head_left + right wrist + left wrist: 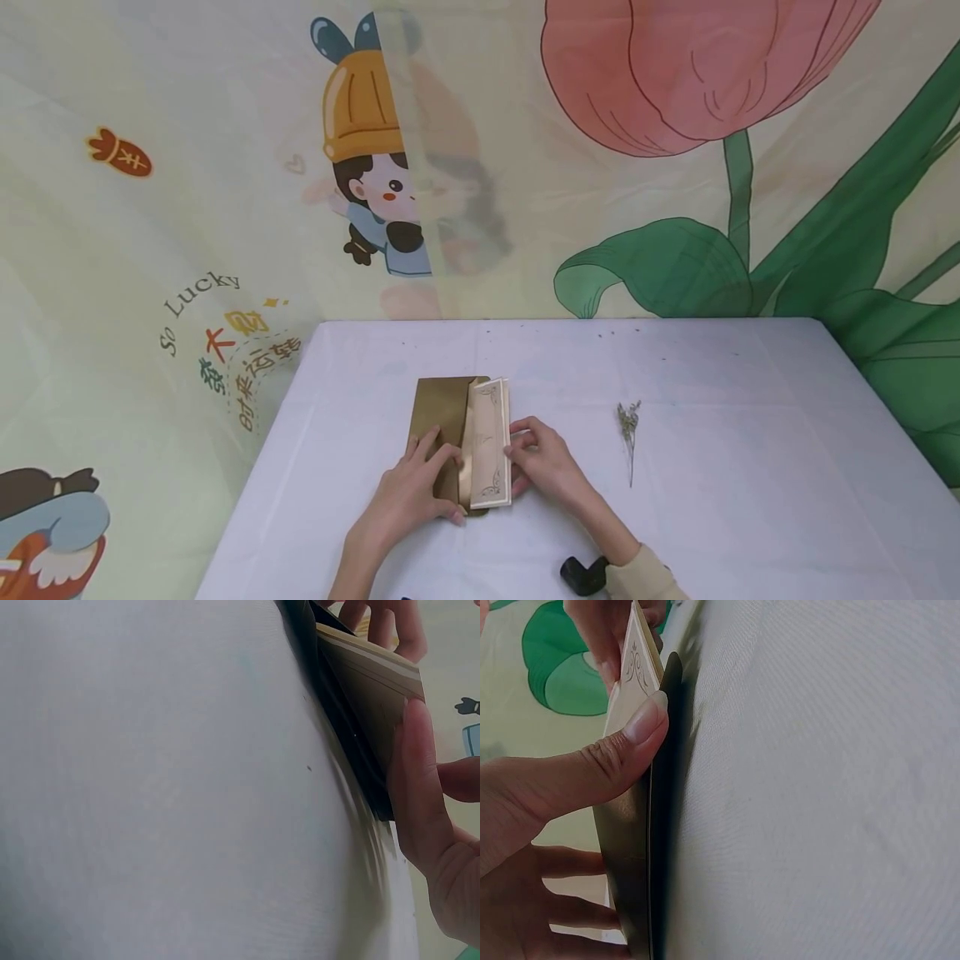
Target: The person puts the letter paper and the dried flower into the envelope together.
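Observation:
A gold-brown envelope [442, 400] lies on the white-covered table, with a folded cream card [489, 446] partly over its right side. Dark scroll patterns decorate the card's corners. My left hand [411, 493] presses on the envelope with spread fingers, the thumb at its near edge. In the left wrist view that thumb [634, 739] reaches the envelope's corner, close beside the card. From the right, my right hand [546, 462] pinches the card's outer edge between thumb and fingers. The right wrist view shows the card's layered edge [367, 649] tilted up from the dark envelope flap [349, 724].
A small sprig of dried flowers [628, 433] lies on the table to the right of my right hand. Near my right sleeve is a black object [583, 575]. Behind the white tablecloth [750, 467] hangs a printed curtain [480, 292] with a tulip and cartoon figures.

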`<state>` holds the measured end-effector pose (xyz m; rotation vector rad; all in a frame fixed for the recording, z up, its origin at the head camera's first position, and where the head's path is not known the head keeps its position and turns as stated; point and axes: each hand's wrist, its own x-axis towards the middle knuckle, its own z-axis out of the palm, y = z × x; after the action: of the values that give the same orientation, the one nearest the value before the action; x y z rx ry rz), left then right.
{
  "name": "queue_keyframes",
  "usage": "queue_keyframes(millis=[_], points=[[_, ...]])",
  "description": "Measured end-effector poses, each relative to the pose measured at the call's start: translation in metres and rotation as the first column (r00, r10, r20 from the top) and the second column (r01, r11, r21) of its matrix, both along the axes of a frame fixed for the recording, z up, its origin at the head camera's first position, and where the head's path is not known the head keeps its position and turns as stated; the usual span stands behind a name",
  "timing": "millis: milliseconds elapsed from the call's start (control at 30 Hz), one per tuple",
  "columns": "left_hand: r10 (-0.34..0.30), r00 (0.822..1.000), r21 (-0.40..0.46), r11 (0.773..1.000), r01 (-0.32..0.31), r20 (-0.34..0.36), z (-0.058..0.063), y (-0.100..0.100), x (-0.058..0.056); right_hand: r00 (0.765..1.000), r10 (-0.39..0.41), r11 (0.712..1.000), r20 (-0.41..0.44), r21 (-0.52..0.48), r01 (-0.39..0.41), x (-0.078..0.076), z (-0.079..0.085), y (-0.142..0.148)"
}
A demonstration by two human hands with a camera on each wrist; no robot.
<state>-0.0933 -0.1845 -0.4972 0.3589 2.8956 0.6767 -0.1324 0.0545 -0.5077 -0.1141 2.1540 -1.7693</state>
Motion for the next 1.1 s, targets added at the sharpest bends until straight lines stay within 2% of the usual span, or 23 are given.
queue_keyframes(millis=[1100], points=[[0.009,1.000,-0.003,1.000,-0.009,0.020,0.001,0.002,-0.001,0.999,0.028,0.996,0.041,-0.085,-0.025,-0.003,-0.004,-0.019]])
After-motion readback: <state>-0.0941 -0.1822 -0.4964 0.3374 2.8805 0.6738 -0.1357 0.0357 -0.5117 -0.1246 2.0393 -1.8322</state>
